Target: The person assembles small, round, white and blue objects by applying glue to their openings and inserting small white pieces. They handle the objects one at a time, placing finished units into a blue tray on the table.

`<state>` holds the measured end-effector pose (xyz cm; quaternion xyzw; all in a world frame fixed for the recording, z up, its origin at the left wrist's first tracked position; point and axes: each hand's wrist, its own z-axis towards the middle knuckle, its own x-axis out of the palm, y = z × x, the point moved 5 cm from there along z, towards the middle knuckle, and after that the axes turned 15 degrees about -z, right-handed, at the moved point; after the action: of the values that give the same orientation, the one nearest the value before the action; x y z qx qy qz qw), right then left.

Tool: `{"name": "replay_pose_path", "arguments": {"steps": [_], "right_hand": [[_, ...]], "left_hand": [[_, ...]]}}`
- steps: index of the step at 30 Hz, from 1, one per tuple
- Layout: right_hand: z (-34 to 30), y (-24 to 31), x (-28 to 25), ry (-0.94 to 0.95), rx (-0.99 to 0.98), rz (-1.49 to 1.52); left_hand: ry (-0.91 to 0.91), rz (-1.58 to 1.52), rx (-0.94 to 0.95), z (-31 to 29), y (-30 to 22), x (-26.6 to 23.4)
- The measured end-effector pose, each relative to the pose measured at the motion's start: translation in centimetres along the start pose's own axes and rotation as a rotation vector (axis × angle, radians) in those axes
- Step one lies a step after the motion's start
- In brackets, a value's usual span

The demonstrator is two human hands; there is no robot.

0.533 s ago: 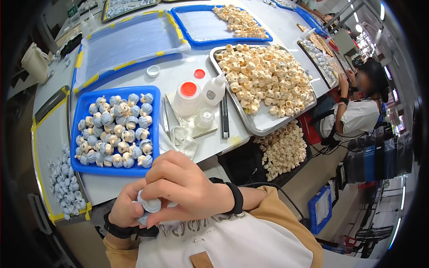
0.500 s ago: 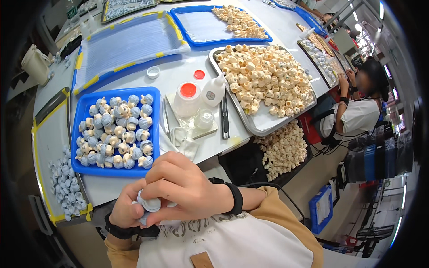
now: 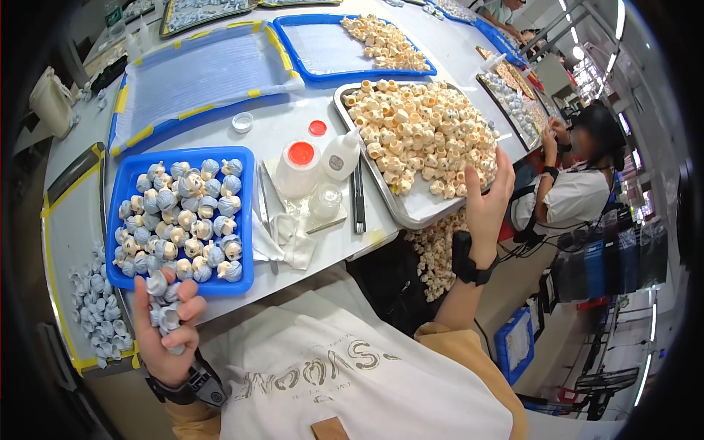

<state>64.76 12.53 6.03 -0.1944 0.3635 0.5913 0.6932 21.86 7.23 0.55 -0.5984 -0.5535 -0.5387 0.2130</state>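
My left hand (image 3: 170, 361), palm up at the near left, has its fingers curled around several small blue-grey doll hair pieces (image 3: 166, 315). It is beside the near edge of a blue tray (image 3: 249, 253), which holds many small doll heads (image 3: 199, 227) with blue-grey hair fitted on them. At the right, my right hand (image 3: 487, 209) reaches to the edge of a metal tray (image 3: 408, 218) heaped with hollow cream doll head pieces (image 3: 422, 132). Thumb and fingers of that hand are apart, next to the pile, with nothing seen between them.
Between the trays stand a bottle with a red lid (image 3: 297, 172), a white squeeze bottle (image 3: 342, 155), a small jar (image 3: 325, 202) and a black cutter knife (image 3: 358, 198). Loose hair pieces (image 3: 103, 308) lie at far left. A co-worker (image 3: 568, 187) sits at the right.
My hands have parted: the right went from the hair piece at my chest to the metal tray. The left moved left and turned palm up, still holding hair pieces. The view shifted slightly.
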Motion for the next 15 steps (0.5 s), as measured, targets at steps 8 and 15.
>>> {"name": "replay_pose_path", "arguments": {"steps": [8,15], "right_hand": [[-1.5,-1.4,4.5,0.155,0.0,0.08],[-2.1,3.5,4.3,0.138,-0.15,0.184]], "left_hand": [[0.119,0.101,-0.021,0.3,-1.1,0.6],[0.138,0.117,-0.07,0.6,-0.5,0.3]]}}
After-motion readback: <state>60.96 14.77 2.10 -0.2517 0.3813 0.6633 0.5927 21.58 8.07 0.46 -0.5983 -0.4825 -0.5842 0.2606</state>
